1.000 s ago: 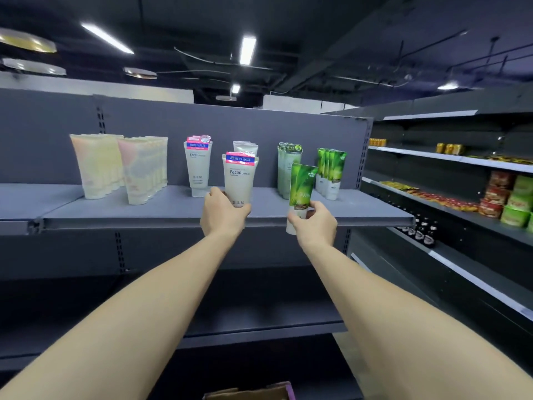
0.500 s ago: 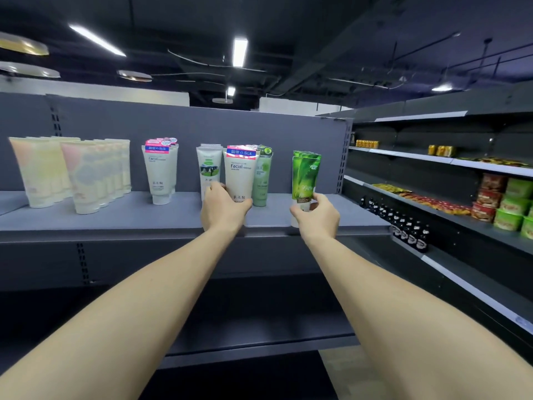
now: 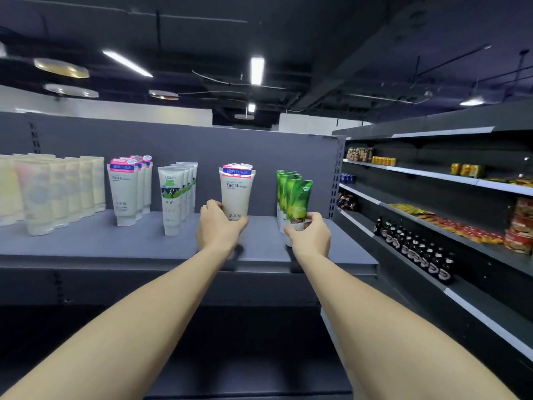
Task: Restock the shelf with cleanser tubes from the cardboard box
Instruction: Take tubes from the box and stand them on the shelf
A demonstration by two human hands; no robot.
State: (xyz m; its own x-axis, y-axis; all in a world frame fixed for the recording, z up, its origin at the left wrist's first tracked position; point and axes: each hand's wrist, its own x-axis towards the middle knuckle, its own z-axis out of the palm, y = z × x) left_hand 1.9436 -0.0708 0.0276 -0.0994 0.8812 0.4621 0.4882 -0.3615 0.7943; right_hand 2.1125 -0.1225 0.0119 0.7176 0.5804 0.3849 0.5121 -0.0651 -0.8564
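Both hands have carried their tubes deeper over the shelf point(image 3: 115, 246) since the earlier frame. Now the white Facial tube point(image 3: 236, 190) stands apart in a gap between the cow-print row point(image 3: 176, 197) and the green row point(image 3: 284, 192), while the green tube point(image 3: 298, 202) sits at the front of that green row. Left hand point(image 3: 220, 229) has its grip curled round the white tube's capped base; right hand point(image 3: 310, 236) wraps the green tube's lower end, fingers closed on it. Judging by looks, these are light, soft-walled plastic tubes that dent under a squeeze and tip easily on their narrow caps, so holding low near the stiff cap seems wisest. Smooth grey metal forms the shelf, with a flat back panel. Round it lies a dim shop aisle with strip lights overhead, and dark bottles point(image 3: 415, 249) and snack packets on the racks at the right. No cardboard box is in view.
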